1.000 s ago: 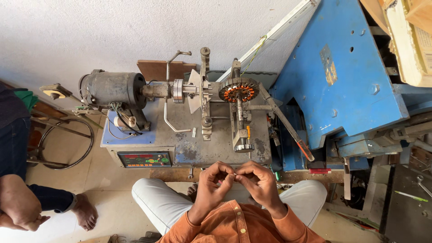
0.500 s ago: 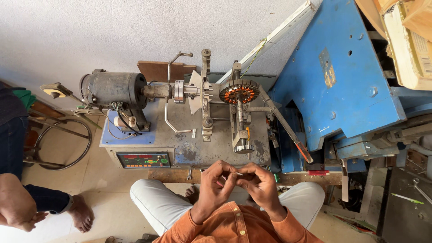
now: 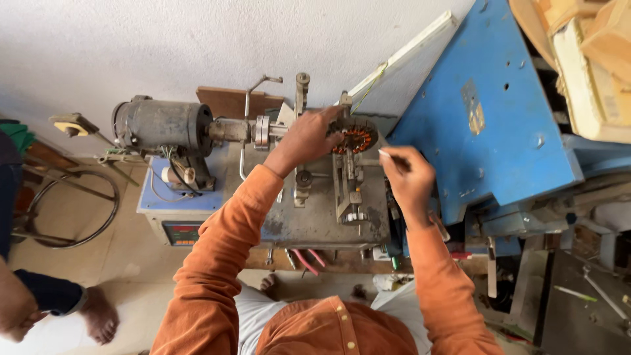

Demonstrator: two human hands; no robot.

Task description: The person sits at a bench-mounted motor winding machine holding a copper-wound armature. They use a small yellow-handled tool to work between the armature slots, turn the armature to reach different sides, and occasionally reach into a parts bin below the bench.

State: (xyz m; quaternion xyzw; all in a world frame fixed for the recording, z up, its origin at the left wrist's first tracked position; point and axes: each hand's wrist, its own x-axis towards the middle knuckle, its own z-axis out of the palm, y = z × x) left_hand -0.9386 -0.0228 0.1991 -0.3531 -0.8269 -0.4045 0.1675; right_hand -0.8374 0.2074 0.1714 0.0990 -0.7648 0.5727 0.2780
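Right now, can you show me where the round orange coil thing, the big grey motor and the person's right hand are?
Round orange coil (image 3: 358, 137), head view: on its copper windings.
Grey motor (image 3: 161, 125), head view: on its drum-shaped body.
Right hand (image 3: 409, 179), head view: on its back.

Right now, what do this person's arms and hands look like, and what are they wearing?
Both arms wear long orange sleeves of a collared, buttoned shirt, loose and creased, reaching the wrists. The left hand and right hand are bare: no gloves, and no rings or watch that I can see.
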